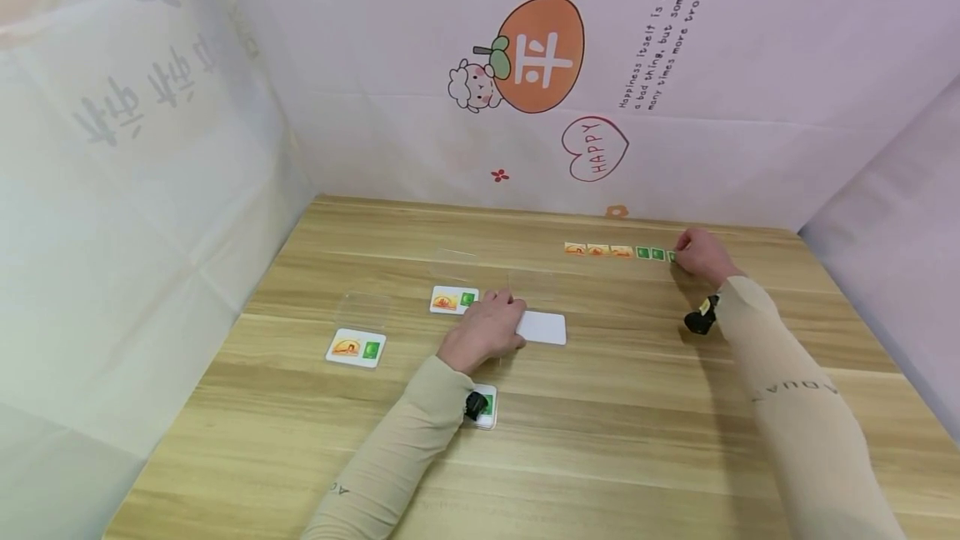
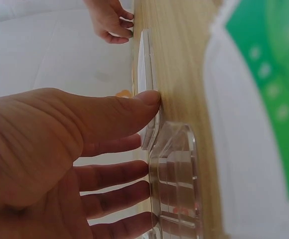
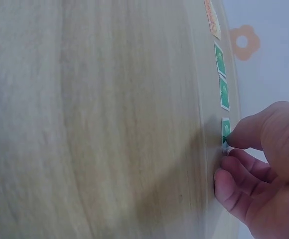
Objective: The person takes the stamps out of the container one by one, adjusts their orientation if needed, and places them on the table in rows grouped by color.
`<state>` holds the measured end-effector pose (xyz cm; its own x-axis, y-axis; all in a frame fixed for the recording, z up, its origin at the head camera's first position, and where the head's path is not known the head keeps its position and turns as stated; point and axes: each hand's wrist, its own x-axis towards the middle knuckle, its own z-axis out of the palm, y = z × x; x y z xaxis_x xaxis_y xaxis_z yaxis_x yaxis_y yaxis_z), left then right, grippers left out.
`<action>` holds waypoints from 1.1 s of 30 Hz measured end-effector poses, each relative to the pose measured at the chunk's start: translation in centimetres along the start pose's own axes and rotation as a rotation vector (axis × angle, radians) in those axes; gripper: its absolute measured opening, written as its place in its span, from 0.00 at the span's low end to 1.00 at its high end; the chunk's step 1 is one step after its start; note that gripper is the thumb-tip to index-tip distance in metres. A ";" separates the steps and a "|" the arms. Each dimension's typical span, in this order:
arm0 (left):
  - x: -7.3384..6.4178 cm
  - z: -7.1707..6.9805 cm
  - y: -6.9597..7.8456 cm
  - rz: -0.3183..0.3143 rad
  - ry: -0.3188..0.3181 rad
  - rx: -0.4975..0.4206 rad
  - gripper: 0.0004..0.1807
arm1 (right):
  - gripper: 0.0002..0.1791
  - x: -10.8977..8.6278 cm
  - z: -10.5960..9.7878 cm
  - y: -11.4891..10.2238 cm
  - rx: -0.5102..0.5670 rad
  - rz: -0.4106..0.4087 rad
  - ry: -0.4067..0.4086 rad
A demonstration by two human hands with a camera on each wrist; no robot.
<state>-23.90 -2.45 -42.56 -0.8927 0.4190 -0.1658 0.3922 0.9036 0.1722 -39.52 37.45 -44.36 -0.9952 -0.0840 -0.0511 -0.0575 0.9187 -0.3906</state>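
My left hand (image 1: 491,325) is at the left end of a white card (image 1: 543,328) lying on the table. In the left wrist view its thumb and index finger hold the end of that card, which has a clear edge, while the other fingertips touch a clear plastic case (image 2: 179,174) beside it. At the back right, my right hand (image 1: 705,255) pinches a small green picture piece (image 3: 226,127), the last in a row, between thumb and curled fingers. More green pieces (image 1: 650,253) and several orange picture pieces (image 1: 597,250) make up the rest of that row.
Two white cards with orange and green pictures (image 1: 356,348) (image 1: 444,302) lie on the left, with clear covers (image 1: 363,309) behind them. Another card (image 1: 486,415) lies partly under my left wrist. A printed cloth wall (image 1: 412,148) borders the wooden table (image 1: 600,457).
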 end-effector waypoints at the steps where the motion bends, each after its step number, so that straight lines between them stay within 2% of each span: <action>1: 0.0 0.0 0.0 0.001 0.001 -0.002 0.25 | 0.12 -0.1 -0.1 0.0 0.003 0.000 0.002; 9: -0.4 0.1 -0.2 -0.008 0.013 -0.031 0.26 | 0.14 -1.2 -0.6 -0.7 -0.004 -0.016 0.014; 16: -0.4 0.1 -0.4 0.002 0.012 -0.041 0.27 | 0.12 -1.3 0.0 -0.8 0.045 -0.048 0.046; 26: -0.2 -0.4 -0.1 0.008 -0.016 -0.038 0.27 | 0.16 -2.2 -0.1 -0.7 0.072 -0.015 -0.017; 33: -0.5 -1.0 -0.1 0.005 -0.023 -0.052 0.26 | 0.18 -3.2 -0.4 -1.6 0.064 -0.024 -0.018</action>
<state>-23.70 -2.89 -41.53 -0.8852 0.4258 -0.1875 0.3838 0.8961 0.2230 -36.29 36.37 -43.15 -0.9920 -0.1131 -0.0568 -0.0757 0.8898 -0.4501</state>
